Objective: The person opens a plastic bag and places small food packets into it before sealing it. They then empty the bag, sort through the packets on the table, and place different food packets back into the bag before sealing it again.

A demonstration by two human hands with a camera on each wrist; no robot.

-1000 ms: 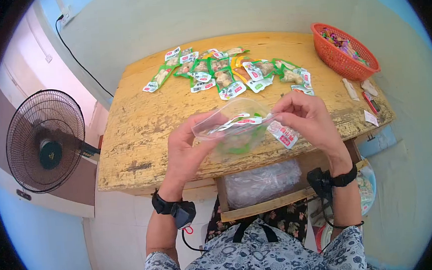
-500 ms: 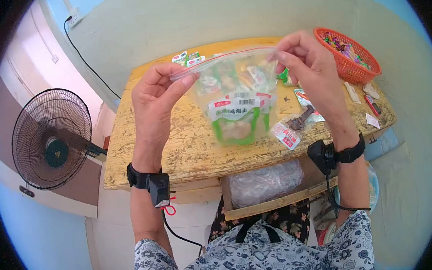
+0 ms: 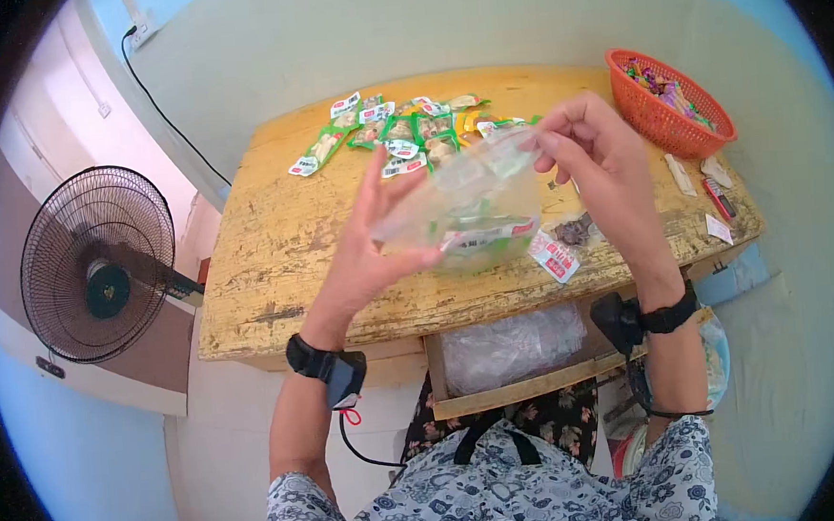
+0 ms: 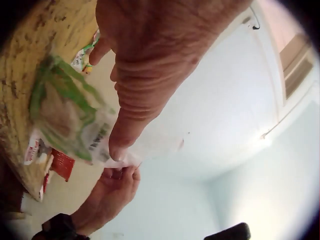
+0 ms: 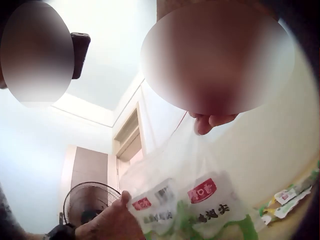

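Observation:
Between the two hands hangs a clear zip bag (image 3: 489, 184) with green-and-white snack packets (image 3: 487, 237) inside, above the table. My right hand (image 3: 602, 158) pinches the bag's top corner between thumb and fingers. At the other side, my left hand (image 3: 363, 240) has its fingers spread, with the thumb against the bag's side. The left wrist view shows the left thumb on the clear film beside a packet (image 4: 65, 110). In the right wrist view, two packets with red labels (image 5: 202, 192) show through the film.
Several green snack packets (image 3: 399, 128) lie at the back of the yellow table (image 3: 273, 241). A red-and-white packet (image 3: 555, 255) is near the front. Also in view are a red basket (image 3: 652, 117), a phone-like object (image 3: 719, 199), an open drawer with plastic bags (image 3: 513, 350) and a fan (image 3: 97, 266).
The bag, held up flat by both hands half a second ago, is now tilted. My left hand has left its top corner and moved down and right, with its fingers spread.

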